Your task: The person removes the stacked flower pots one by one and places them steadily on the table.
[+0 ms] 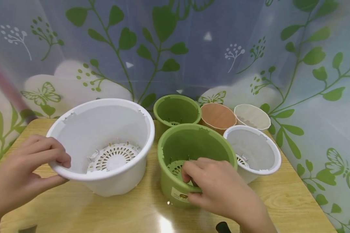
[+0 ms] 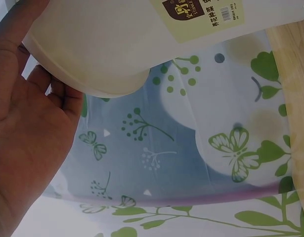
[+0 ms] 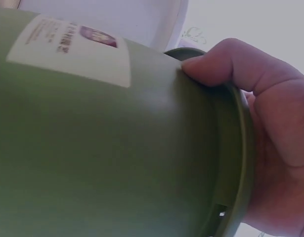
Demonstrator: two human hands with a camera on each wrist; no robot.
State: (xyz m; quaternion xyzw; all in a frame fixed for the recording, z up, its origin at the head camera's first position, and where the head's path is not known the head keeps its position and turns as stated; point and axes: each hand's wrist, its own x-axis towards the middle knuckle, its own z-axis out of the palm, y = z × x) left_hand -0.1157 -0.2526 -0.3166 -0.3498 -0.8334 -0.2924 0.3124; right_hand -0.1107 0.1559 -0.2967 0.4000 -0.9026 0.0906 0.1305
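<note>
A large white plastic flowerpot with a slotted base inside stands on the left of the table. My left hand grips its left rim, fingers over the edge and thumb below; the left wrist view shows the pot's label. In the middle, my right hand pinches the near rim of a green flowerpot, fingers inside and thumb outside. A pale label on that pot's wall shows in the right wrist view.
Behind stand another green pot, a brown pot and a cream pot. A smaller white pot is right of the held green one. A dark-tipped object lies at the wooden table's front. A leaf-patterned curtain hangs behind.
</note>
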